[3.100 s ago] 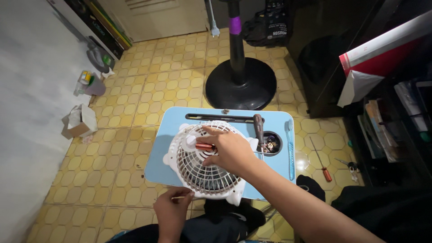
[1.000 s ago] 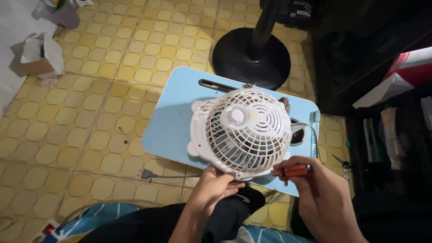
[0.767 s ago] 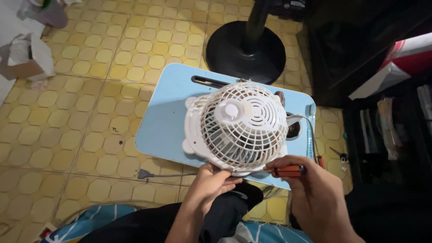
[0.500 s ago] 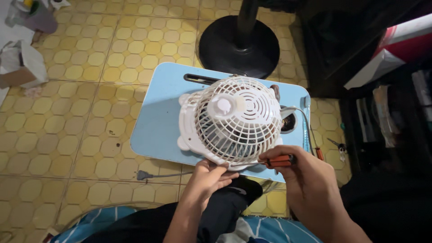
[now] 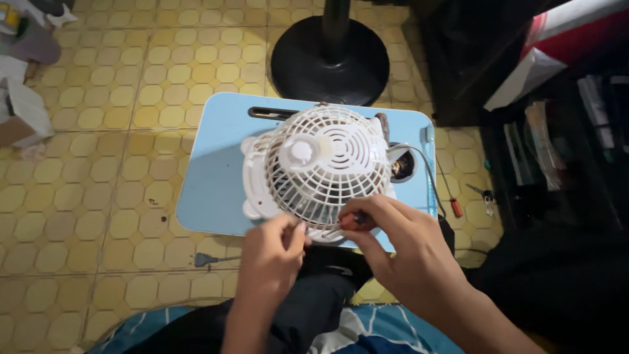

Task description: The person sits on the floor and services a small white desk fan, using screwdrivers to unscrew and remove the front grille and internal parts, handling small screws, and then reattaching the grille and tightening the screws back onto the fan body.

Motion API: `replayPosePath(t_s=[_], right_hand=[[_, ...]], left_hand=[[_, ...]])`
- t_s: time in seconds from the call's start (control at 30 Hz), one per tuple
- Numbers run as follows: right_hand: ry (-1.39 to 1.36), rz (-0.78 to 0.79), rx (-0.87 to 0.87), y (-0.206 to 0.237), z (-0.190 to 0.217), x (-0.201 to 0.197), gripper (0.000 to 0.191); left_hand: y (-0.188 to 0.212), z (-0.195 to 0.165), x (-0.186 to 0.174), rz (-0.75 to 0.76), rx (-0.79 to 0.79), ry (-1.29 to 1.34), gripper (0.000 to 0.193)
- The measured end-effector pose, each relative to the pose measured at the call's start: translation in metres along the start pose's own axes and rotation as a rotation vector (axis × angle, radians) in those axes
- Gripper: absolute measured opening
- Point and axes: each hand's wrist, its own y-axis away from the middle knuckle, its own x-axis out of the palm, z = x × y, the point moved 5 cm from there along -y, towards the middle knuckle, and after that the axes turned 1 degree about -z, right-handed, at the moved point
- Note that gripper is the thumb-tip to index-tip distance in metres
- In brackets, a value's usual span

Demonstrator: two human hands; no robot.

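Observation:
A small white fan (image 5: 321, 167) with a round grille lies on a light blue lap table (image 5: 209, 170). My right hand (image 5: 400, 246) grips a red-handled screwdriver (image 5: 347, 223), its tip at the fan's near rim. My left hand (image 5: 272, 252) pinches the same rim right beside the tip, fingers closed on the edge of the fan housing. Both hands meet at the fan's near side, above my dark-trousered legs.
A black round fan stand base (image 5: 327, 59) sits just beyond the table. A cup hole with small parts (image 5: 401, 167) is at the table's right. Another red screwdriver (image 5: 453, 206) and scissors (image 5: 481, 193) lie on the yellow tiled floor. Cardboard boxes (image 5: 23, 115) stand left; a plug (image 5: 203, 260) lies near.
The camera view shifted slightly. My right hand brought the screwdriver in from the right to the fan's near rim, close to my left hand's fingers.

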Motion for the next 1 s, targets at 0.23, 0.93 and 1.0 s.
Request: replayPosePath(t_s=[0.23, 0.93, 1.0], right_hand=[[0.094, 0.044, 0.069, -0.008, -0.004, -0.001, 0.034], [0.316, 0.252, -0.121, 0.004, 0.024, -0.013, 0.037], [0.159, 0.282, -0.183, 0.006, 0.031, -0.016, 0.033]], left_hand=[[0.024, -0.062, -0.005, -0.031, 0.749, 0.035, 0.032], [0.022, -0.041, 0.008, 0.034, 0.655, 0.158, 0.024], [0.020, -0.037, 0.009, 0.059, 0.591, 0.173, 0.023]])
